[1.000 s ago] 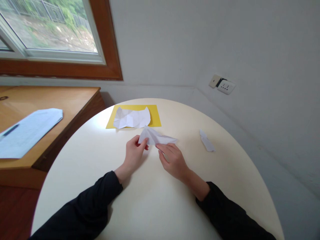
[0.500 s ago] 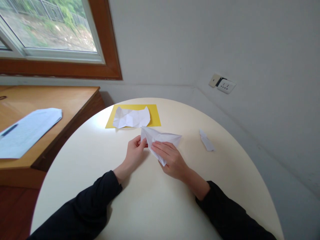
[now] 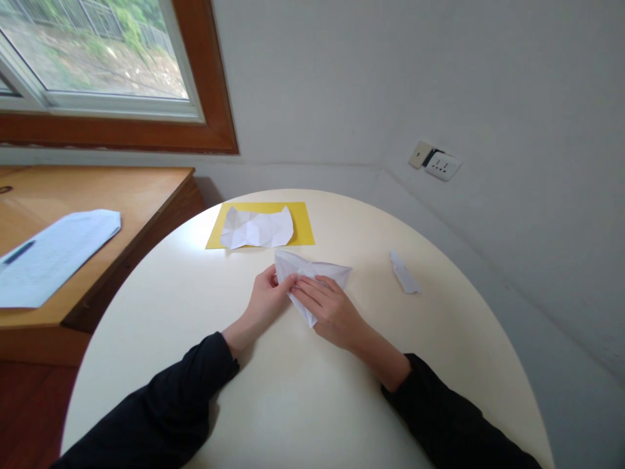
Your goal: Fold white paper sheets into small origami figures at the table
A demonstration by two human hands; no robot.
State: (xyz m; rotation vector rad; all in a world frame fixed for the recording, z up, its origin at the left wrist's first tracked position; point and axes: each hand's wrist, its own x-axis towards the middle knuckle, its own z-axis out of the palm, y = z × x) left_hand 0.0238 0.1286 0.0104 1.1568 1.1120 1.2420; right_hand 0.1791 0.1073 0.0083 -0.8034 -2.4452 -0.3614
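Note:
A folded white paper [image 3: 331,271] with pointed corners is held just over the round table, near its middle. My left hand [image 3: 267,301] pinches its left side, thumb on top and fingertips tucked partly out of sight underneath. Across the paper's front lies my right hand [image 3: 336,314], its fingers close together on the upper face and its thumb hidden below. The two hands nearly meet, the left thumb by the right fingertips. One paper point sticks out toward me beneath the right hand.
Behind the hands, a creased white sheet [image 3: 258,229] lies on a yellow sheet [image 3: 303,228]. A small paper strip [image 3: 404,273] rests on the round cream table [image 3: 293,404] to the right. At left, a wooden desk [image 3: 141,189] carries papers [image 3: 63,254] and a pen [image 3: 19,252].
My left thumb has slid right across the paper toward the right fingertips. The paper has turned slightly, its near point shifting left.

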